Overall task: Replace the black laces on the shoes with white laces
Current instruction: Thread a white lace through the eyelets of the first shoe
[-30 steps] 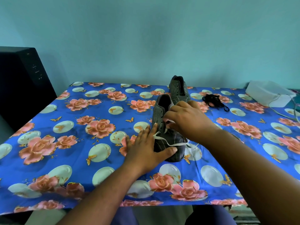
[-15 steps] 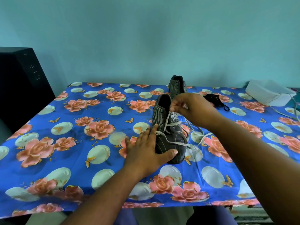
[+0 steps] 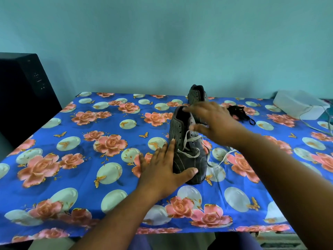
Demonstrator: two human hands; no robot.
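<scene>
A grey striped shoe stands on the flowered tablecloth, its toe toward me. A white lace runs through its lower eyelets, and the loose ends trail onto the cloth at the right. My left hand rests flat against the shoe's left side with the thumb across the toe. My right hand hovers blurred over the shoe's opening, fingers spread, with nothing seen in it. The second grey shoe stands behind without a lace. The removed black laces lie bunched to the right of it.
A white box with a cable sits at the table's far right corner. A tall black unit stands off the table's left edge. A teal wall closes the back.
My right hand pulled the white lace up toward the shoe's opening, then spread its fingers and let the lace go. My left hand stayed on the toe.
</scene>
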